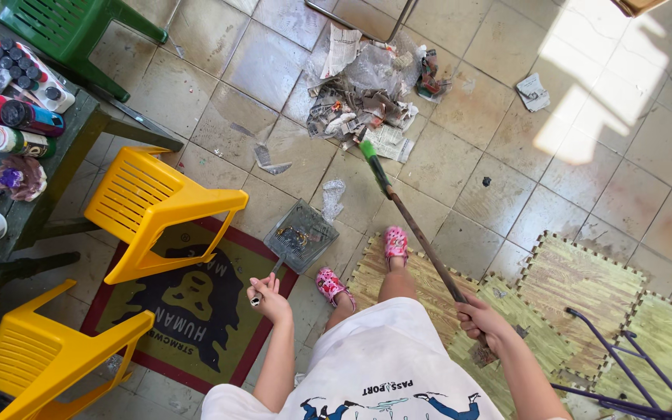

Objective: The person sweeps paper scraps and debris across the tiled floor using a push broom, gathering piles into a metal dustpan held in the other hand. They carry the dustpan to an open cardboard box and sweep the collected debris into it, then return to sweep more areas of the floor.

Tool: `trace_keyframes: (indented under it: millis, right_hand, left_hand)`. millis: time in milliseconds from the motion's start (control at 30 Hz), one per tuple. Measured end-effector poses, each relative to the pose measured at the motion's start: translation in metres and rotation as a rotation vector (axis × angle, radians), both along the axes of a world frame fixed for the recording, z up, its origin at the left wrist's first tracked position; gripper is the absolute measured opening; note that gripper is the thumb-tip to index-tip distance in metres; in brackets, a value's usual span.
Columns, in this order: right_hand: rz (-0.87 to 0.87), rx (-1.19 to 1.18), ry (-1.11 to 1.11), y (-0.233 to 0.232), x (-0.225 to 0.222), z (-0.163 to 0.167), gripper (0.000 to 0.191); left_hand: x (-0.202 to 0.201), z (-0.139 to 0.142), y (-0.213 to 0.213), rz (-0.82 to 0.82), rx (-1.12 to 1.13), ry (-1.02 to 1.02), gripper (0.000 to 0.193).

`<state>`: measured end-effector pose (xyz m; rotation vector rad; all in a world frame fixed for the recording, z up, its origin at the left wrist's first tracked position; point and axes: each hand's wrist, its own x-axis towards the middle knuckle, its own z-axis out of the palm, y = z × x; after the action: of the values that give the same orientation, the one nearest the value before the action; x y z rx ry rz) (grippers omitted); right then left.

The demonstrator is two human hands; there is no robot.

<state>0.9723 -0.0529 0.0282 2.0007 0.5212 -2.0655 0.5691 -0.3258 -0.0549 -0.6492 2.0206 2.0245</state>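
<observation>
I look down at a tiled floor. My right hand (482,320) grips the brown handle of a broom (414,230) whose green head rests at the edge of a pile of torn paper and plastic scraps (367,97). My left hand (269,296) holds the thin handle of a grey dustpan (301,235) that sits on the floor with some debris in it, short of the pile. My feet in pink clogs (395,243) stand between the two hands.
Two yellow plastic chairs (153,210) stand at the left on a printed mat (188,307). A dark table (56,148) with paint bottles is at far left, a green chair (56,27) behind it. Foam puzzle mats (577,280) and a purple metal frame (624,365) lie right.
</observation>
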Motion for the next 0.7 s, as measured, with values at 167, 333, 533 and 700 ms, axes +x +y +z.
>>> trace_keyframes:
  millis: [167, 333, 533, 700]
  right_hand:
    - [-0.194, 0.05, 0.058, 0.086, 0.031, 0.015, 0.03]
    - [0.085, 0.279, -0.057, 0.251, 0.002, 0.014, 0.025]
    - [0.448, 0.482, -0.232, 0.444, -0.102, -0.006, 0.024]
    - [0.798, 0.53, -0.365, 0.511, -0.201, -0.038, 0.026]
  left_hand:
    - [0.003, 0.0, 0.027, -0.014, -0.019, 0.037, 0.043]
    - [-0.004, 0.011, 0.053, 0.103, -0.135, -0.089, 0.036]
    - [-0.028, 0.031, 0.063, -0.207, -0.971, 0.016, 0.024]
    - [-0.04, 0.017, 0.12, -0.012, -0.621, -0.107, 0.028]
